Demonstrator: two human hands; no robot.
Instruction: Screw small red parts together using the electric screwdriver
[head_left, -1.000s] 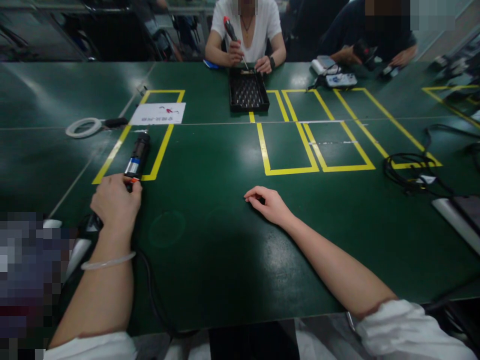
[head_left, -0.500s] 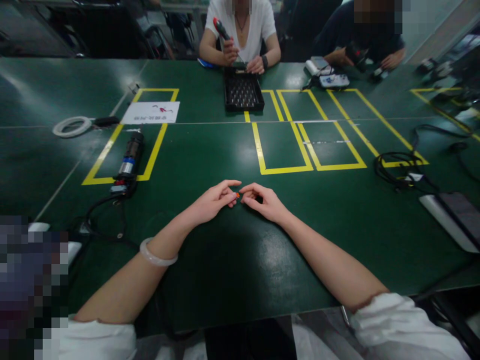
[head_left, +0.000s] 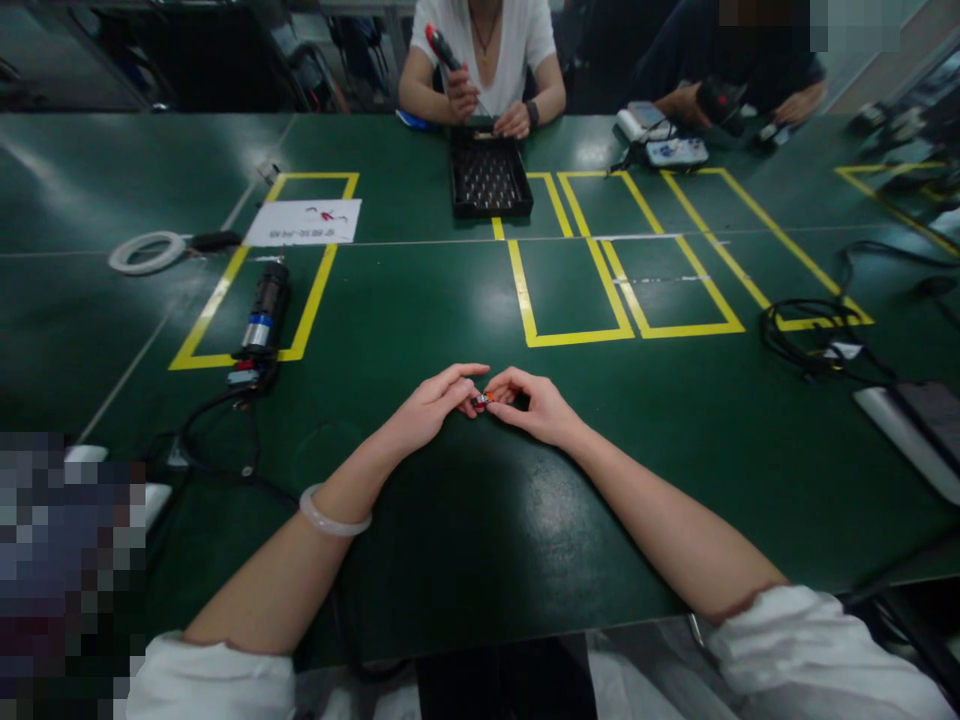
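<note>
Over the green table's near middle, my left hand [head_left: 433, 408] and my right hand [head_left: 538, 405] meet fingertip to fingertip. Between them is a small orange, red and silvery piece [head_left: 484, 399], too small to name. My left fingers are closed on it, with the index finger stretched out above. The thumb and index finger of my right hand pinch its orange end. Parts of the piece are hidden behind the fingertips. A pale bangle [head_left: 334, 512] circles my left wrist.
A black cylindrical tool [head_left: 266, 305] with a cable lies to the left, near a white sheet [head_left: 300, 222] and coiled white tubing [head_left: 146, 253]. Across the table, a person holds a red-and-black tool over a black tray [head_left: 491, 210]. Coiled black cable [head_left: 806, 330] lies right.
My right fingertips have come onto the small piece, and more of its silvery and orange parts shows. The hands are closer together. The view has shifted slightly.
</note>
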